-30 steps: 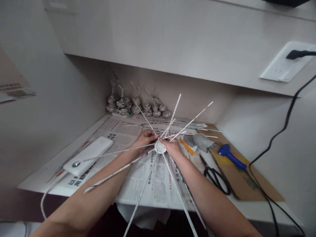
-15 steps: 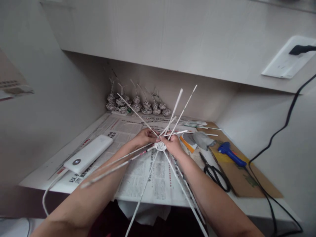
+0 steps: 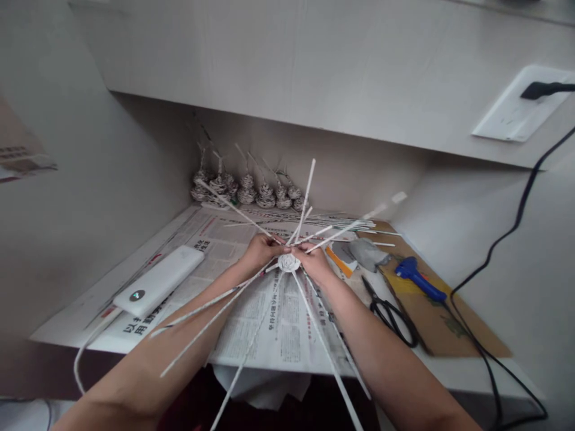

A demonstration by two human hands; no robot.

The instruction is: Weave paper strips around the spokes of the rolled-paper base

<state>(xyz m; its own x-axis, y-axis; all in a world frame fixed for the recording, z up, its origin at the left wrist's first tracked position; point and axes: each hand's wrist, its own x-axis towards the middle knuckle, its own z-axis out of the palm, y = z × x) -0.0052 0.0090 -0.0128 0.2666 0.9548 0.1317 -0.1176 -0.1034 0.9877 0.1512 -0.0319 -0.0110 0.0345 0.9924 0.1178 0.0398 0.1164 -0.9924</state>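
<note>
Between my hands is a small round woven paper base (image 3: pixel 288 262), with rolled paper sticks (image 3: pixel 318 326) fanning out from it in all directions. My left hand (image 3: pixel 263 251) pinches its far left edge, where a stick (image 3: pixel 236 209) runs up and away to the left. On the far right edge, my right hand (image 3: pixel 314 258) has its fingers closed on the weave, beside a stick pointing up to the right that is blurred at its tip. Several sticks hang toward me, past the table edge and over my left forearm. My fingertips partly hide the weave.
Newspaper (image 3: pixel 251 335) covers the table. Gourd-shaped woven pieces (image 3: pixel 247 190) stand at the back, near loose paper sticks (image 3: pixel 359 224). Black scissors (image 3: pixel 390 317), a blue glue gun (image 3: pixel 420 279) on cardboard (image 3: pixel 467 329) and a grey cloth (image 3: pixel 368 254) lie right; a white power bank (image 3: pixel 162 281) lies left.
The right-hand upright stick has swung down to the right. The woven base has turned slightly and its face shows more. Both hands keep their grip.
</note>
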